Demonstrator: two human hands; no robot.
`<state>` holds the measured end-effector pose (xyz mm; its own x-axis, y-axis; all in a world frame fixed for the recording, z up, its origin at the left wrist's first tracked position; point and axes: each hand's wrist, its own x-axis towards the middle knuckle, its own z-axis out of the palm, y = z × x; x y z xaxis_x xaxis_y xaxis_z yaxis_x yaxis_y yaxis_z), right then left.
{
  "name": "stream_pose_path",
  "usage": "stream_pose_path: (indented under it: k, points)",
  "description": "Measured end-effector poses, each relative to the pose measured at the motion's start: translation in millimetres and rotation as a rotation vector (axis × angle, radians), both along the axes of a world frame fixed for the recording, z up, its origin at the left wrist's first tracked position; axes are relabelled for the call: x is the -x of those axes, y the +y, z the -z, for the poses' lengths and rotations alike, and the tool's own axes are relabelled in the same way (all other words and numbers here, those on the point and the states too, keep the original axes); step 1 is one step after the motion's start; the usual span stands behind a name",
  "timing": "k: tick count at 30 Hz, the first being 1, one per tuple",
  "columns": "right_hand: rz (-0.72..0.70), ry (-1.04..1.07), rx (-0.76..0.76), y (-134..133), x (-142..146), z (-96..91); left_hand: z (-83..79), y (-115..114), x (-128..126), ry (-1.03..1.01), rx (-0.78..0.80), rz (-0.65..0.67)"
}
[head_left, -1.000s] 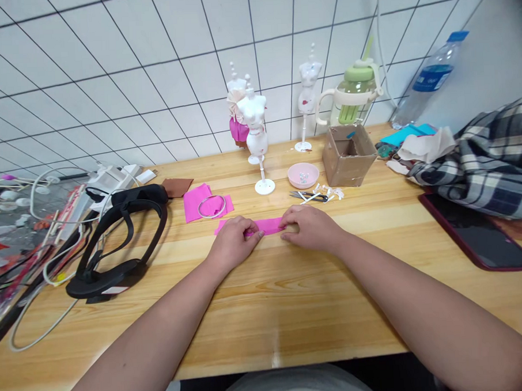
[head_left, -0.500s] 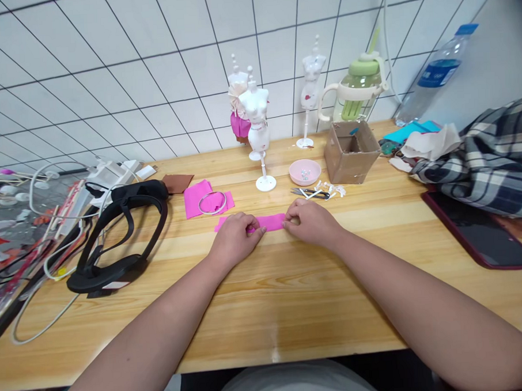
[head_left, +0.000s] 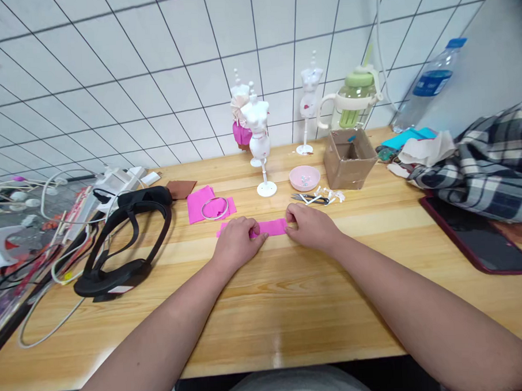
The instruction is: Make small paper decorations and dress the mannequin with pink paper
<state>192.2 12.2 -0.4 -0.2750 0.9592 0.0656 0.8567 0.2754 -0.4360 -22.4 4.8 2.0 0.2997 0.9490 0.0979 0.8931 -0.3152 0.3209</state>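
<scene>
A narrow strip of bright pink crepe paper or cloth (head_left: 273,227) lies on the wooden table in front of me. My left hand (head_left: 239,241) has its fingers curled and pinched on the strip left of its middle, partly covering it. At the strip's right end, my right hand (head_left: 309,227) pinches the edge between thumb and fingers. Beyond my left hand are a pink folded piece (head_left: 200,205) and a thin metal ring (head_left: 215,208) on top of pink material. Small scissors (head_left: 315,199) lie beyond my right hand among white scraps.
White miniature dress forms (head_left: 259,139) stand near the tiled wall. A pink bowl (head_left: 304,178) with small beads sits beside a cardboard box (head_left: 350,160). A black headset strap (head_left: 125,247) and cables crowd the left; a phone (head_left: 483,235) and plaid cloth (head_left: 497,156) lie at right.
The whole view has shifted slightly, so things appear a little lower. Both hands keep their grip on the pink strip, with hardly any visible movement.
</scene>
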Motion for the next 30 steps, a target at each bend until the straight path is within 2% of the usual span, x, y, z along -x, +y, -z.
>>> stream_pose_path:
  k: [5,8,12,17,20,23,26,30]
  points:
    - [0.044,0.134,-0.092,-3.0,5.7,4.7,-0.8,-0.5,-0.7,-0.019,0.021,-0.020]
    - [0.066,0.091,-0.149,-7.7,17.6,6.5,-0.2,-1.4,-1.1,-0.009,-0.005,-0.032]
    - [0.108,0.032,-0.106,-8.1,19.8,6.3,0.3,-0.5,-0.8,0.012,-0.012,-0.023]
    - [0.140,0.074,-0.011,-0.7,-1.5,7.8,-2.1,1.1,-1.5,0.037,0.033,-0.019]
    - [0.044,0.147,-0.087,1.2,-7.4,6.1,-1.3,0.0,-0.2,0.025,0.005,-0.012]
    - [-0.221,0.197,-0.215,-1.0,-5.4,0.3,2.6,-0.5,4.4,-0.015,-0.037,0.033]
    - [-0.425,0.099,-0.201,-4.5,-2.7,-4.0,5.3,-0.3,9.6,-0.049,-0.084,0.083]
    - [-0.374,-0.019,-0.158,-8.1,-1.8,-3.2,1.1,-3.9,11.0,-0.049,-0.160,0.110]
